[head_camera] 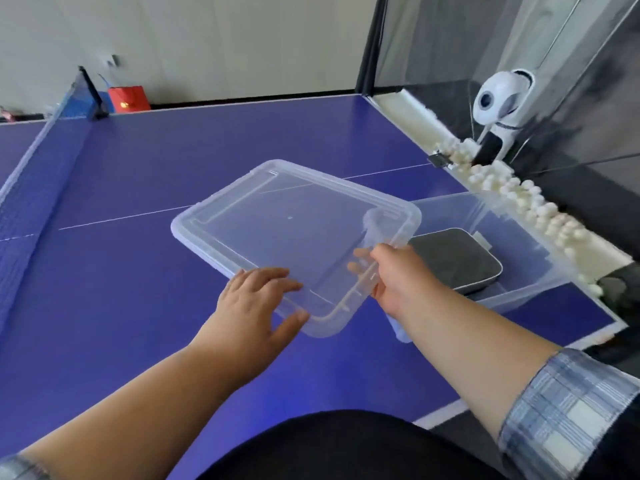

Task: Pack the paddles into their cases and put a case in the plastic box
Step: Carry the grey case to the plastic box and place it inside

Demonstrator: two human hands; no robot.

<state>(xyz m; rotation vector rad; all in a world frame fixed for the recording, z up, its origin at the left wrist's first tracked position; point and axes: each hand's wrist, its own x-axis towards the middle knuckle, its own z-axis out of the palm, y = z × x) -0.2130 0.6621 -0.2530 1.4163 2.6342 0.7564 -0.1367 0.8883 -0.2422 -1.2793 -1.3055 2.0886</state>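
blue plaid sleeve (568,414) rolled up; black top (346,448)

purple-blue table (145,174), clear lid (277,216), dark grey case (457,258), plaid sleeve (568,410).

The lid (294,233) hides part of the case (457,259).

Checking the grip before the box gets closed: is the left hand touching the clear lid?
Touching. The head view shows the left hand with fingers on top of the lid and thumb under its near edge.
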